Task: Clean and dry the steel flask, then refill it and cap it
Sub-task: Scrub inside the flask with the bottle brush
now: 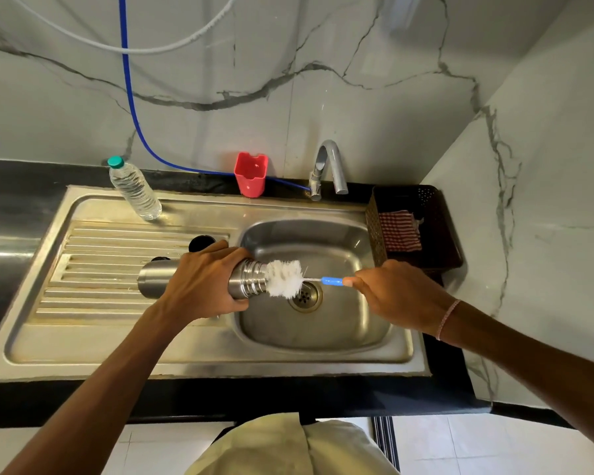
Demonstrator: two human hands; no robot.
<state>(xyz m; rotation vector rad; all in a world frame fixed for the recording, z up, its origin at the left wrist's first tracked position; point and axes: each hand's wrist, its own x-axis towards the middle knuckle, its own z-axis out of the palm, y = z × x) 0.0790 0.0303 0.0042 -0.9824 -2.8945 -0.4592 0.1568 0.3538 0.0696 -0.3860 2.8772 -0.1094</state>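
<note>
My left hand (204,281) grips the steel flask (247,281) sideways, its threaded mouth pointing right over the sink basin (323,330). My right hand (396,291) holds the blue handle of a bottle brush (285,278). The brush's white bristle head sits right at the flask's mouth. Two black caps lie on the ribbed drainboard behind my left hand: a round cap (200,242) and a second cap (159,259), both partly hidden. A clear water bottle (135,190) with a teal cap stands at the back of the drainboard.
The curved tap (330,166) stands behind the basin, with no water running. A red plastic cup (251,174) sits left of it. A dark perforated basket (439,231) on the right holds a red-and-white striped cloth (400,231). A blue hose (131,97) runs down the marble wall.
</note>
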